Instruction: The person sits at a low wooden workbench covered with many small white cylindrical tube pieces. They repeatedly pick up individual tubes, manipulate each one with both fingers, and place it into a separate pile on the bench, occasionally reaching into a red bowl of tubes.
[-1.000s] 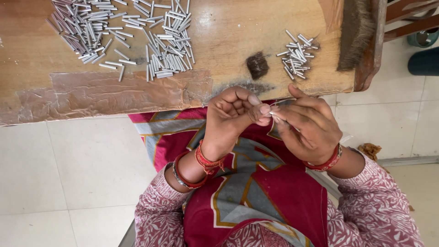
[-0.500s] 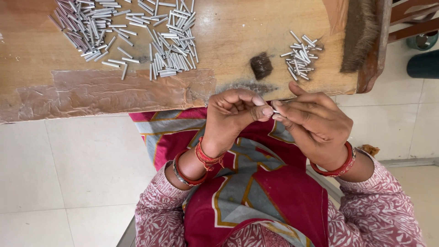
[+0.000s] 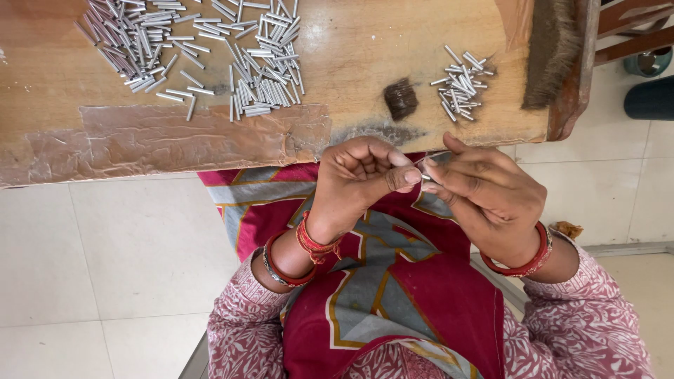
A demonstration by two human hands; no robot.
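Metal tube (image 3: 425, 160) pinched between left hand (image 3: 361, 179) and right hand (image 3: 484, 193), its long axis spanning their fingertips, below counter (image 3: 351, 56).

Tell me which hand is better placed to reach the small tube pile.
Probably the right hand: the small pile lies on the wooden table just beyond it; the left hand sits further aside. Both pinch a thin metal piece.

Thin silver tube (image 3: 424, 177), pinched between fingers (image 3: 407, 175)
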